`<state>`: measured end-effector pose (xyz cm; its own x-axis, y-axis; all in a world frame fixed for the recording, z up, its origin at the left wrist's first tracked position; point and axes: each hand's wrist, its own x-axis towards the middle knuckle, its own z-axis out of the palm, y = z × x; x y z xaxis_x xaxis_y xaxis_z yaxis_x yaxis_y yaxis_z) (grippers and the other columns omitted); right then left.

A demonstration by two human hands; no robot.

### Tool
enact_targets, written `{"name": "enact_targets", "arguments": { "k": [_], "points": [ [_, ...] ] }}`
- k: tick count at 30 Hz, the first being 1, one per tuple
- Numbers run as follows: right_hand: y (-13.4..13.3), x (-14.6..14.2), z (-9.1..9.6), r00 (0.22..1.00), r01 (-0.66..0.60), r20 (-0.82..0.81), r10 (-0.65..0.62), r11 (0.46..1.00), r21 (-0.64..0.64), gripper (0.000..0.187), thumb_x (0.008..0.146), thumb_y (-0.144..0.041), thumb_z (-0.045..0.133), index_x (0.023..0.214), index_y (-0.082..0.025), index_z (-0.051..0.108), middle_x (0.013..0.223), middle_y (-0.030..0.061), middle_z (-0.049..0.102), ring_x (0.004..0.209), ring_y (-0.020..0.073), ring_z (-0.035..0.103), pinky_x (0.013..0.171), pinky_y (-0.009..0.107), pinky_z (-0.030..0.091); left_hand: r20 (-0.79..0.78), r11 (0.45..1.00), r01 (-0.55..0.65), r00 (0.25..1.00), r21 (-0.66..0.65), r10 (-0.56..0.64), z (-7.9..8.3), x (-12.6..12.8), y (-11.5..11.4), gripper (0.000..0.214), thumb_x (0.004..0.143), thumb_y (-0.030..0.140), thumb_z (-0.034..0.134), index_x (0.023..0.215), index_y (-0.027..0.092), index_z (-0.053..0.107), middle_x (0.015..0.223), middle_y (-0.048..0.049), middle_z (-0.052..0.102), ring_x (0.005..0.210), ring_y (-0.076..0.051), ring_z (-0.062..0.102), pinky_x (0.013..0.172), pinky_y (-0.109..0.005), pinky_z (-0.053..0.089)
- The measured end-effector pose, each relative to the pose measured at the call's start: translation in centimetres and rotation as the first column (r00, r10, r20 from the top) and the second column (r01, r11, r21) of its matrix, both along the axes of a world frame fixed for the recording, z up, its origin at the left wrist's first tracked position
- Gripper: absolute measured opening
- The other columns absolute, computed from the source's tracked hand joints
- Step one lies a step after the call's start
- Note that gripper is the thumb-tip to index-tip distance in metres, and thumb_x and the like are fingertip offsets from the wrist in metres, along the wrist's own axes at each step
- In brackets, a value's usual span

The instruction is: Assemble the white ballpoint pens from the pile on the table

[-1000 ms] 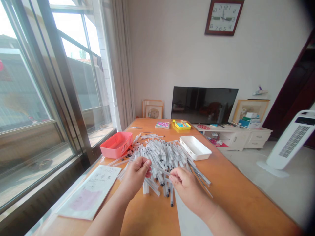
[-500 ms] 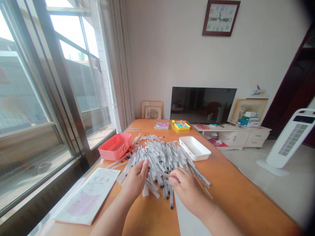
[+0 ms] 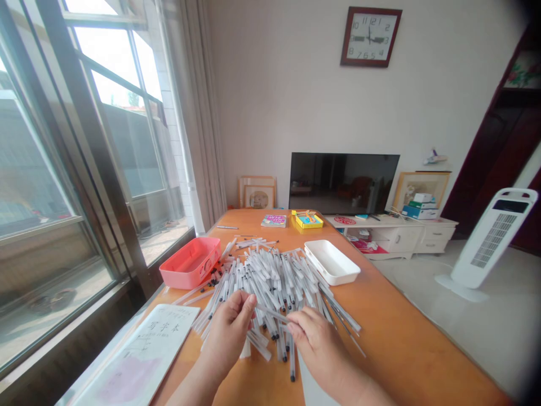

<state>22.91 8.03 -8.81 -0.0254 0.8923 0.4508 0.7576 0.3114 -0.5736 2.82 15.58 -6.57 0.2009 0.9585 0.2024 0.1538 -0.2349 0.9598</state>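
Between my two hands a clear pen barrel [image 3: 273, 313] is stretched at a slight tilt, lower on the right. My left hand [image 3: 231, 327] pinches its left end between thumb and fingers, which hide that end. Its right end sits in the closed fingers of my right hand [image 3: 310, 335]. Just beyond and beneath the hands spreads a big heap of clear pen barrels [image 3: 270, 270], many with black ends. One barrel with a black tip [image 3: 292, 361] lies toward me, between my forearms.
A red plastic basket [image 3: 181, 276] stands left of the heap, a white tray [image 3: 347, 278] right of it. A writing booklet [image 3: 139, 349] lies at front left, a white sheet [image 3: 315, 383] under my right arm. A small book [image 3: 274, 221] and yellow box [image 3: 307, 223] are at the far end.
The view has tilted up slightly, so everything on the table sits lower in the picture. Both hands still hold the pen barrel in nearly the same pose.
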Motion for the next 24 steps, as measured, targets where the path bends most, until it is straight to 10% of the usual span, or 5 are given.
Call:
{"name": "enact_targets", "arguments": {
  "k": [24],
  "points": [
    [0.4, 0.5, 0.4, 0.996, 0.030, 0.089, -0.026, 0.998, -0.046, 0.015, 0.096, -0.019, 0.053, 0.098, -0.026, 0.066, 0.092, 0.0037, 0.064, 0.090, 0.0237, 0.058, 0.078, 0.033, 0.042, -0.284, 0.952, -0.150, 0.932, 0.266, 0.227, -1.7, -0.1, -0.7, 0.033, 0.091, 0.041, 0.054, 0.066, 0.023, 0.045, 0.060, 0.0037, 0.044, 0.058, -0.015, 0.041, 0.057, -0.025, 0.030]
  ]
}}
